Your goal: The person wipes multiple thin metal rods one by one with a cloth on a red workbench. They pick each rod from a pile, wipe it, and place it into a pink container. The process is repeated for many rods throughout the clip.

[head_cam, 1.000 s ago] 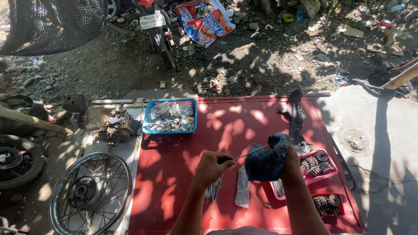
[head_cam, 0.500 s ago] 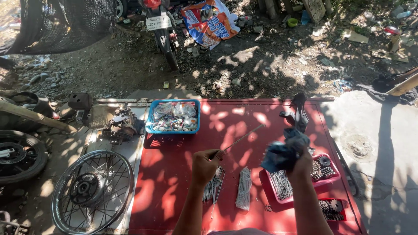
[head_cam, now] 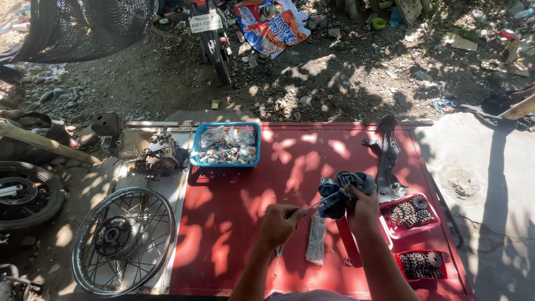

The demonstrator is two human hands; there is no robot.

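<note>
My left hand (head_cam: pixel 281 223) pinches one end of a thin metal spoke (head_cam: pixel 322 199) over the red table (head_cam: pixel 234 223). My right hand (head_cam: pixel 362 207) grips a dark blue rag (head_cam: pixel 340 189) wrapped around the spoke's other end. Just below the hands, a bundle of spokes (head_cam: pixel 316 245) lies on the table, and a second bundle shows under my left wrist. Two red trays, one (head_cam: pixel 411 214) beside my right hand and one (head_cam: pixel 421 265) nearer me, hold small sprockets.
A blue basket (head_cam: pixel 225 145) of small parts sits at the table's far left. A dark metal bracket (head_cam: pixel 387 156) lies at the far right. A spoked wheel (head_cam: pixel 123 239), an engine part (head_cam: pixel 159 156) and a tyre (head_cam: pixel 25 195) lie left. A motorcycle (head_cam: pixel 209 33) stands beyond.
The rag in my right hand has slid back along the spoke toward my left hand, and both hands have come a little nearer to me. The view has tilted slightly.
</note>
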